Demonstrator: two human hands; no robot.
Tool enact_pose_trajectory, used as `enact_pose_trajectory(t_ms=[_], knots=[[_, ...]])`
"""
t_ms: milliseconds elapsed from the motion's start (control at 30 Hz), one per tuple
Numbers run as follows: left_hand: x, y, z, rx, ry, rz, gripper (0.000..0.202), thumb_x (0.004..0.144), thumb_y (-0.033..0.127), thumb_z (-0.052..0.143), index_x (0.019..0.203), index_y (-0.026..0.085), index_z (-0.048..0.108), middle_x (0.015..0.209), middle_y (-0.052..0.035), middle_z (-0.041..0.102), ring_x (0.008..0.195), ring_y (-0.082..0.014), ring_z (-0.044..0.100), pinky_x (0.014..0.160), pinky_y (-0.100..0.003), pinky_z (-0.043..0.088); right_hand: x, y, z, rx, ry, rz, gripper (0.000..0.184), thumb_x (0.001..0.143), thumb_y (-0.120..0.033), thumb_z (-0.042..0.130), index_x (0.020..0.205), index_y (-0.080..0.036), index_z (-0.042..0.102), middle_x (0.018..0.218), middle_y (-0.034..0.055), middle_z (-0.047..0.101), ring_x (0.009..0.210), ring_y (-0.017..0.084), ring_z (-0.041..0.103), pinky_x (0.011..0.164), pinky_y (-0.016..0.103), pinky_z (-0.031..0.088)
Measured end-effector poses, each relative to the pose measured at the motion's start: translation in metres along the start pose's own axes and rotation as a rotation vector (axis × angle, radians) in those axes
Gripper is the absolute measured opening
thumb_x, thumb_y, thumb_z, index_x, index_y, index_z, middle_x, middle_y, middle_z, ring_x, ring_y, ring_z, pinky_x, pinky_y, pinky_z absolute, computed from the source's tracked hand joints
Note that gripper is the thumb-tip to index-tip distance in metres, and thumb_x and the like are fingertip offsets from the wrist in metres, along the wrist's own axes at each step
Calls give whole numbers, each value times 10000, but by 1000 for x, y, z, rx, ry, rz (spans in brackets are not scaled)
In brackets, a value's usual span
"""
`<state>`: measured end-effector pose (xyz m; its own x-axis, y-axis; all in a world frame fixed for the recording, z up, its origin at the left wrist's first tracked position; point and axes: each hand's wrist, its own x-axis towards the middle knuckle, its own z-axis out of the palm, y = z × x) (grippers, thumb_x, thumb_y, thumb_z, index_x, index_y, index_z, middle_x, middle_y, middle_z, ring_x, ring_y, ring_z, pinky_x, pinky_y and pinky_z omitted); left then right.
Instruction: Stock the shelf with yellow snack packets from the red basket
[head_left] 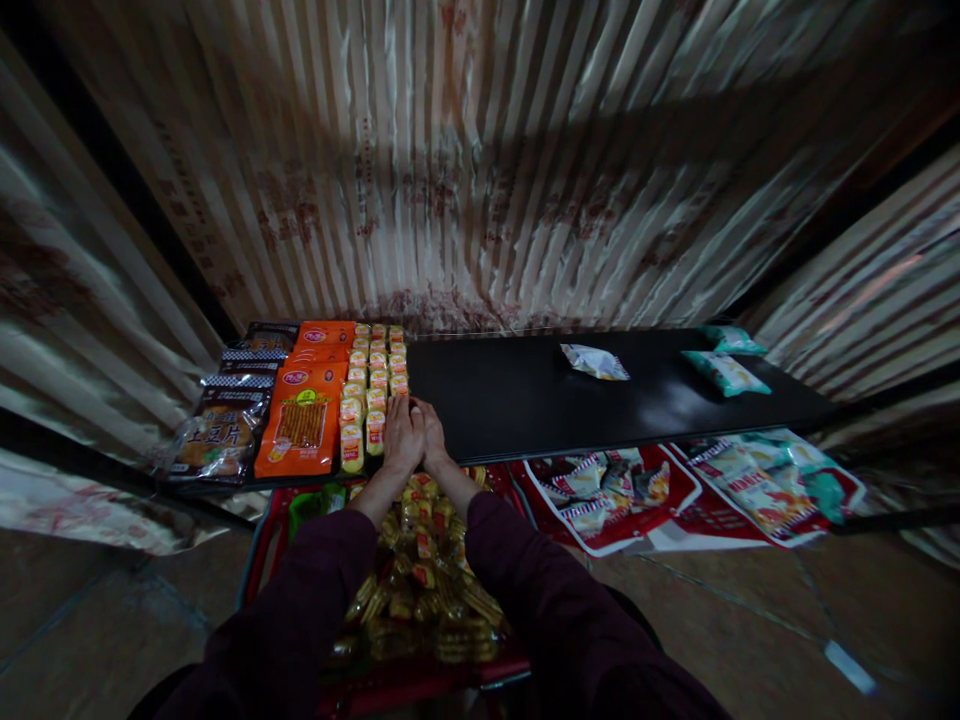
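Observation:
My left hand [403, 440] and my right hand [430, 432] are side by side at the front of the shelf, touching each other. Their fingers are closed and bent over the near end of the rightmost row of small yellow snack packets [376, 390]. Whatever lies beneath the fingers is hidden. More rows of these packets stand just to the left, lined up front to back. Below my wrists, a red basket [420, 678] holds many similar yellow packets [420, 545], partly covered by my sleeves.
Orange snack bags [300, 425] and dark snack bags [217, 430] fill the shelf's left end. On the black shelf [487, 400] lie a white bag [595, 361] and two green bags [726, 373]. Red baskets [694, 500] of bags stand under its right front edge; striped sheeting [480, 170] hangs behind.

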<state>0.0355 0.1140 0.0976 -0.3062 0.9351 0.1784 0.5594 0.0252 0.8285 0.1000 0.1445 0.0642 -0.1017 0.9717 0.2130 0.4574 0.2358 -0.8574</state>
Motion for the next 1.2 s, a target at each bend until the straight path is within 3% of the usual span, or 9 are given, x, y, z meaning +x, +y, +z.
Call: enact_pose_trajectory(t_ms=[167, 300, 400, 533, 600, 667, 767, 967, 1200], knots=[[-14, 4, -6, 5, 31, 59, 426, 868, 256, 345, 1176, 73, 574, 1348, -169, 508, 1336, -242, 364, 1140, -424, 241, -11, -4, -7, 8, 32, 21, 402, 808, -143, 427, 1182, -149, 572, 1177, 124, 584, 1122, 209, 521, 1017, 375, 399], [-42, 5, -14, -38, 34, 132, 387, 870, 249, 339, 1112, 115, 610, 1257, -138, 587, 1236, -216, 483, 1095, -402, 328, -34, -15, -19, 63, -8, -74, 417, 792, -150, 436, 1189, -145, 564, 1157, 121, 584, 1091, 204, 527, 1005, 365, 411], [-72, 9, -23, -43, 5, 125, 385, 872, 245, 331, 1113, 117, 604, 1202, -141, 615, 1155, -208, 541, 1050, -394, 383, -64, -25, -29, 118, -16, -92, 444, 771, -110, 407, 1174, -184, 578, 1149, 89, 585, 1081, 185, 525, 1013, 355, 402], [-124, 8, -36, -25, -118, 107, 375, 868, 233, 327, 1087, 128, 612, 1179, -134, 620, 1138, -214, 542, 1044, -407, 385, -123, -28, -39, 163, -56, -89, 470, 756, -79, 394, 1159, -224, 586, 1157, 63, 582, 1101, 172, 519, 1014, 357, 400], [-153, 2, -39, -14, -213, 53, 355, 850, 225, 349, 1053, 140, 627, 1156, -130, 629, 1123, -224, 548, 1036, -408, 388, -156, -21, -44, 116, -115, -57, 476, 727, -68, 435, 1151, -221, 591, 1137, 68, 595, 1081, 182, 535, 1008, 373, 405], [-178, -7, -39, -28, -329, -68, 344, 824, 202, 377, 1055, 161, 628, 1149, -115, 636, 1106, -216, 565, 1034, -377, 388, -184, -13, -48, 25, -261, -23, 527, 674, -42, 480, 1169, -190, 584, 1139, 97, 599, 1087, 207, 538, 994, 389, 416], [-202, -17, -33, -42, -425, -267, 355, 810, 194, 405, 1092, 159, 619, 1193, -119, 624, 1142, -224, 554, 1052, -354, 356, -208, -2, -51, -67, -381, 33, 588, 641, -2, 479, 1202, -155, 564, 1168, 128, 594, 1114, 223, 534, 993, 391, 419], [-197, -32, -16, -108, -412, -464, 411, 862, 263, 386, 1215, 124, 544, 1316, -140, 548, 1243, -212, 483, 1087, -344, 293, -201, 8, -44, -86, -345, 147, 585, 695, 10, 440, 1248, -153, 537, 1174, 123, 626, 1114, 219, 568, 1038, 424, 389], [-182, -72, -1, -297, -406, -673, 473, 864, 228, 412, 1324, 130, 455, 1450, -110, 404, 1359, -174, 334, 1130, -331, 218, -190, 25, -37, -166, -377, 383, 536, 737, -42, 458, 1256, -149, 534, 1243, 131, 596, 1232, 244, 501, 1089, 443, 328]])
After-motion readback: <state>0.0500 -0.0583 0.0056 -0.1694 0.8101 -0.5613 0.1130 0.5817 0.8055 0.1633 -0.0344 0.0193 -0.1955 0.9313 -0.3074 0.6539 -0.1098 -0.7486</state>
